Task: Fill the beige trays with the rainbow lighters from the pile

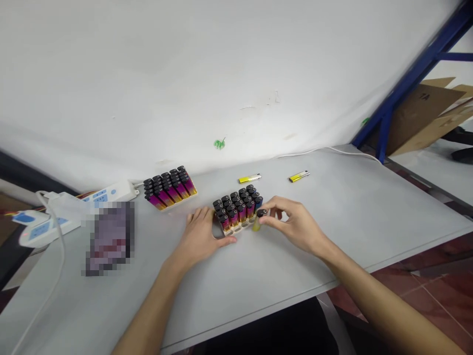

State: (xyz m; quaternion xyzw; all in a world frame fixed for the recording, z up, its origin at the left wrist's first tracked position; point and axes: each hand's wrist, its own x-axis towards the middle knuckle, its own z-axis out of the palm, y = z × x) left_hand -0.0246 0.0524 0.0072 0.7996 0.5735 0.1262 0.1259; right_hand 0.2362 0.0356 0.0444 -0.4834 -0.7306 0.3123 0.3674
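A white lighter tray on the grey tabletop holds several upright lighters with black tops and purple-to-yellow bodies. Around its left end rests my left hand, the thumb along the front edge and the fingers at the side. At the tray's front right corner, my right hand pinches a lighter between thumb and fingers. This lighter has a black top and a blurred yellowish lower body. Whether its bottom is inside a tray slot I cannot tell. Empty slots show along the tray's front row.
A second tray of lighters stands back left. Two yellow-and-silver lighters lie near the wall. Power strips, a white cable and a pixelated dark item occupy the left. Cardboard boxes stand beyond a blue frame.
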